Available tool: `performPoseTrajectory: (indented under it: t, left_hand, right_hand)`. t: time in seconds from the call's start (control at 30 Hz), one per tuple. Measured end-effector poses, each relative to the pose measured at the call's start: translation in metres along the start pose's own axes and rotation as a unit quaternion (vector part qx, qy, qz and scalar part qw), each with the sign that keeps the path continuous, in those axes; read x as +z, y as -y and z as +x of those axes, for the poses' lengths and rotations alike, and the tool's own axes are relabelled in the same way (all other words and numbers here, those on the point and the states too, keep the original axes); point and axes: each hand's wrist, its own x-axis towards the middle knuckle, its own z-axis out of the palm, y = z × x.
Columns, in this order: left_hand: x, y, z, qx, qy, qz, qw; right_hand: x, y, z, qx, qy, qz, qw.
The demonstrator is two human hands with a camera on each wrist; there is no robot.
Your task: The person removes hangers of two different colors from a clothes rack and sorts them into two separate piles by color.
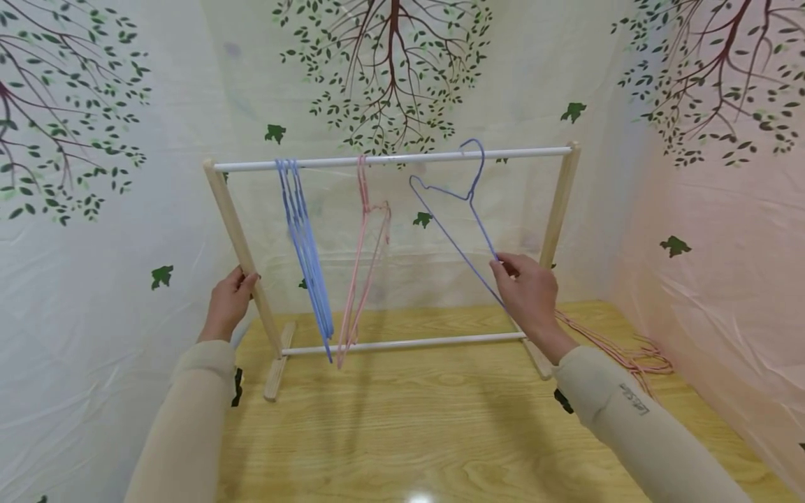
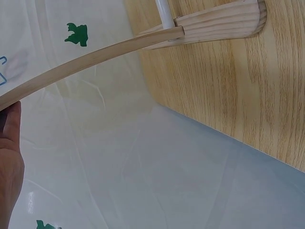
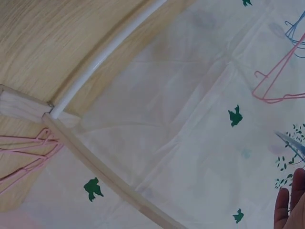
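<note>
A small wooden rack stands on the table, with a white top rail point(image 1: 390, 158) and a white bottom rail point(image 1: 402, 344). My left hand point(image 1: 229, 300) grips the rack's left wooden post point(image 1: 242, 251), which also crosses the left wrist view as a curved post point(image 2: 90, 62). My right hand point(image 1: 525, 286) pinches the lower wire of a blue hanger point(image 1: 462, 223), whose hook sits tilted over the top rail near its right end. Several blue hangers point(image 1: 305, 244) and a pink hanger point(image 1: 365, 265) hang further left on the rail.
A pile of pink hangers point(image 1: 622, 353) lies on the wooden table point(image 1: 409, 433) behind my right wrist, also seen as pink hangers point(image 3: 28, 152). The rack's right post point(image 1: 560, 202) stands close to the leaf-printed sheet point(image 1: 711, 209) that surrounds the table.
</note>
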Motion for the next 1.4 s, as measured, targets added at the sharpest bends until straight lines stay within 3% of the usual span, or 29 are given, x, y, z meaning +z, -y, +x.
performPoseTrajectory:
  t: [0.43, 0.73, 0.97, 1.2, 1.4]
  left_hand:
    - [0.0, -0.002, -0.001, -0.004, 0.002, -0.004, 1.0]
    - [-0.001, 0.0, 0.002, -0.008, 0.002, -0.002, 1.0]
    - [-0.001, 0.001, 0.002, -0.006, 0.006, -0.005, 0.9999]
    - [-0.001, 0.0, 0.002, -0.006, 0.006, 0.001, 1.0]
    - [-0.002, -0.002, 0.001, -0.01, 0.004, 0.007, 0.9999]
  right_hand:
    - [-0.009, -0.026, -0.015, -0.068, -0.058, 0.029, 0.996]
    - [-0.02, -0.051, -0.037, -0.116, -0.045, 0.021, 0.992]
    - [-0.029, -0.07, -0.061, -0.167, -0.011, 0.018, 0.986]
    - [-0.038, -0.086, -0.09, -0.16, 0.048, 0.02, 0.986]
    - [-0.045, -0.097, -0.118, -0.164, 0.113, 0.006, 0.98]
